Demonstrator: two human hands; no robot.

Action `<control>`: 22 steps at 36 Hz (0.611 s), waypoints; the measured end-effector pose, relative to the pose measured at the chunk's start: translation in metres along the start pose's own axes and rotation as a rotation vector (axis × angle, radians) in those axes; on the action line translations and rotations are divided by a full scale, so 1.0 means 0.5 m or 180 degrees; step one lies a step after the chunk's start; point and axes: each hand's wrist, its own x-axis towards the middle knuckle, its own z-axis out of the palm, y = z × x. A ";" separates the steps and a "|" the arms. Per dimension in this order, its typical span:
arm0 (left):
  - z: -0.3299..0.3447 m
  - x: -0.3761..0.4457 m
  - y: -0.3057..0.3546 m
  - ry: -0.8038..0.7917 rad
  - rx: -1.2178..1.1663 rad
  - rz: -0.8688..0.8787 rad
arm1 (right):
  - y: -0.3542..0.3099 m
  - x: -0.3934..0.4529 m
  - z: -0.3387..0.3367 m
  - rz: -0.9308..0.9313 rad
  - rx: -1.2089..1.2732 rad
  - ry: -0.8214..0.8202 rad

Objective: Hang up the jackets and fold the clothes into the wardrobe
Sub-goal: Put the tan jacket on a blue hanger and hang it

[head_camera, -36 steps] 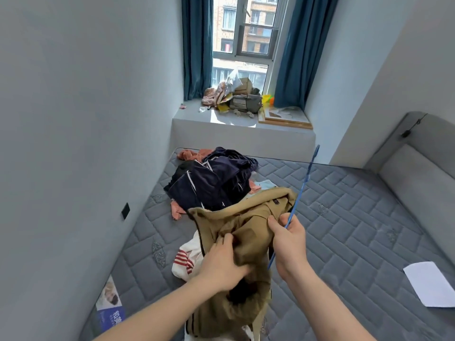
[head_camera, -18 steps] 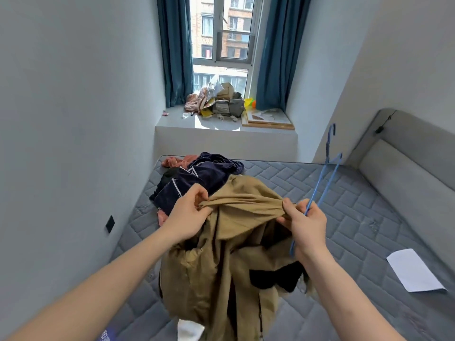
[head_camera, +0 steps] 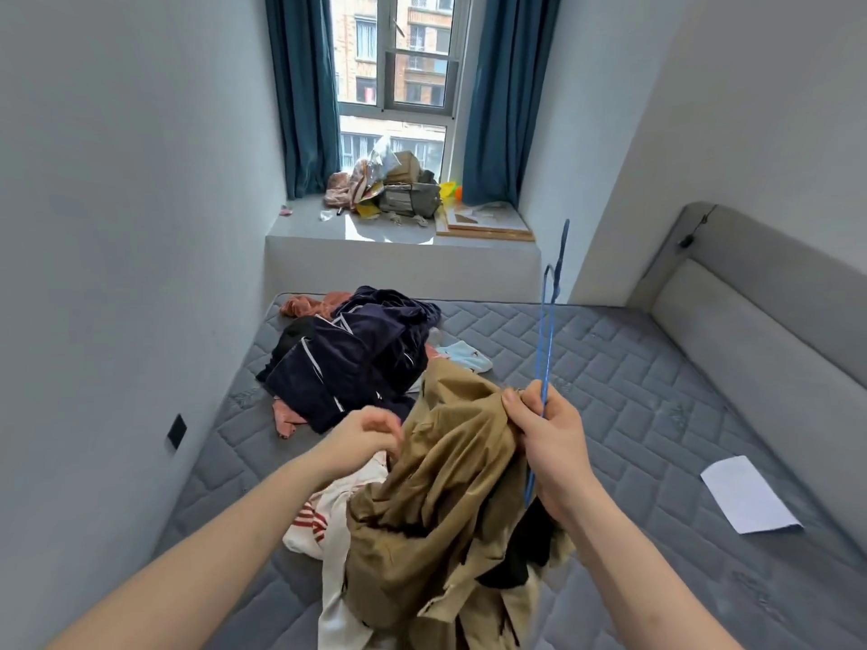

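A tan jacket [head_camera: 450, 499] with a dark lining hangs bunched over the mattress, low in the middle of the view. My right hand [head_camera: 546, 443] pinches its upper edge and also holds a thin blue hanger [head_camera: 546, 335], which points up and away. My left hand [head_camera: 368, 438] is at the jacket's left edge with its fingers curled. Motion blur hides whether it holds the cloth. Behind lies a pile with a navy garment with white piping [head_camera: 349, 356], pink cloth [head_camera: 307, 304] and a pale blue piece [head_camera: 462, 361]. A white garment with red stripes [head_camera: 319, 518] lies under the jacket.
The grey quilted mattress [head_camera: 633, 405] fills the floor of the narrow room, with a padded headboard [head_camera: 760, 330] on the right and a wall on the left. A white sheet of paper [head_camera: 748, 494] lies at the right. Boxes and bags [head_camera: 399, 190] clutter the window ledge.
The jacket has sagged from being stretched between both hands. My left hand has dropped down and inward to its left edge. The right hand has raised the hanger more upright.
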 end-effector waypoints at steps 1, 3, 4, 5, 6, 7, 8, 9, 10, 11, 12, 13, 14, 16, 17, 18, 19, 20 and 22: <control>0.001 0.009 0.010 0.0130 -0.0154 0.0101 | -0.001 -0.003 0.000 -0.0015 -0.0017 -0.0028; 0.004 0.022 0.033 0.0073 -0.0086 0.0070 | -0.001 -0.007 0.001 -0.0065 -0.0036 -0.0087; 0.007 0.027 0.037 -0.0050 -0.0047 0.0036 | -0.001 -0.008 0.002 -0.0078 -0.0043 -0.0136; 0.011 0.031 0.039 -0.0228 -0.0013 0.0006 | -0.002 -0.010 0.004 -0.0081 -0.0043 -0.0195; 0.014 0.034 0.041 -0.0409 -0.0010 -0.0046 | -0.001 -0.011 0.004 -0.0080 -0.0037 -0.0249; 0.016 0.039 0.038 -0.0537 -0.0079 -0.0185 | -0.002 -0.013 0.005 -0.0078 -0.0027 -0.0297; 0.019 0.040 0.038 -0.0621 -0.0233 -0.0369 | -0.002 -0.014 0.004 -0.0084 -0.0032 -0.0325; 0.021 0.042 0.033 -0.0689 -0.0419 -0.0557 | -0.002 -0.016 0.002 -0.0103 -0.0051 -0.0331; 0.021 0.041 0.029 -0.0778 -0.0582 -0.0704 | -0.003 -0.017 -0.001 -0.0131 -0.0093 -0.0328; 0.019 0.036 0.028 -0.0925 -0.0716 -0.0812 | -0.004 -0.018 -0.005 -0.0155 -0.0155 -0.0314; 0.015 0.033 0.025 -0.1115 -0.0897 -0.0878 | -0.006 -0.020 -0.010 -0.0170 -0.0213 -0.0305; 0.010 0.028 0.019 -0.1306 -0.1098 -0.0903 | -0.008 -0.021 -0.016 -0.0178 -0.0243 -0.0293; 0.004 0.027 0.011 -0.1463 -0.1295 -0.0929 | -0.009 -0.021 -0.022 -0.0174 -0.0254 -0.0287; -0.004 0.026 -0.004 -0.1515 -0.1383 -0.1060 | -0.013 -0.023 -0.031 -0.0165 -0.0259 -0.0270; -0.006 0.025 -0.010 -0.1422 -0.1284 -0.1146 | -0.014 -0.024 -0.033 -0.0172 -0.0263 -0.0265; -0.004 0.022 -0.010 -0.1298 -0.1122 -0.1238 | -0.013 -0.024 -0.034 -0.0183 -0.0274 -0.0265; -0.002 0.019 -0.012 -0.1199 -0.0943 -0.1316 | -0.013 -0.025 -0.034 -0.0189 -0.0288 -0.0279; 0.001 0.016 -0.016 -0.1137 -0.0723 -0.1387 | -0.012 -0.026 -0.032 -0.0176 -0.0301 -0.0302; 0.006 0.011 -0.031 -0.1180 -0.0503 -0.1519 | -0.010 -0.027 -0.029 -0.0139 -0.0326 -0.0374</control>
